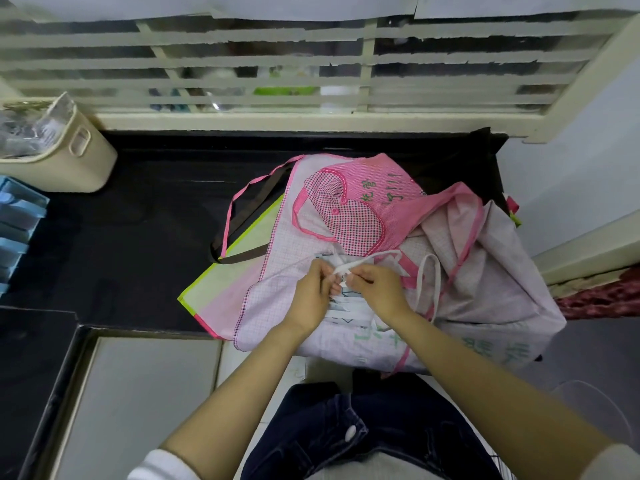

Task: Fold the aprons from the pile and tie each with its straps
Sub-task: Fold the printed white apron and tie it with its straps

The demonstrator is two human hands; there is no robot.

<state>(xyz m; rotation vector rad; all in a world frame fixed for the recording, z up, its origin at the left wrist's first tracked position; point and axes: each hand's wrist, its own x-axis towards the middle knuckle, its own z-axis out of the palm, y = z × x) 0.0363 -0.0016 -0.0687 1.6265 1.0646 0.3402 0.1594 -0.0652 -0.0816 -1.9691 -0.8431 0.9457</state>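
Note:
A pile of pink and white checked aprons (349,206) lies on the black counter (145,216), spilling over its front edge. On top, near the front, sits a small folded white apron (349,308) wound with white straps. My left hand (313,289) and my right hand (377,284) meet over it, each pinching a white strap (360,264) between fingertips. A loose loop of the strap (427,285) trails to the right. A crumpled pale apron (491,271) lies at the right of the pile.
A cream plastic basket (79,157) stands at the counter's back left. Blue objects (17,230) line the left edge. A barred window (277,64) runs behind the counter. A green-edged bag with brown handles (239,251) lies under the pile. White wall (571,188) at the right.

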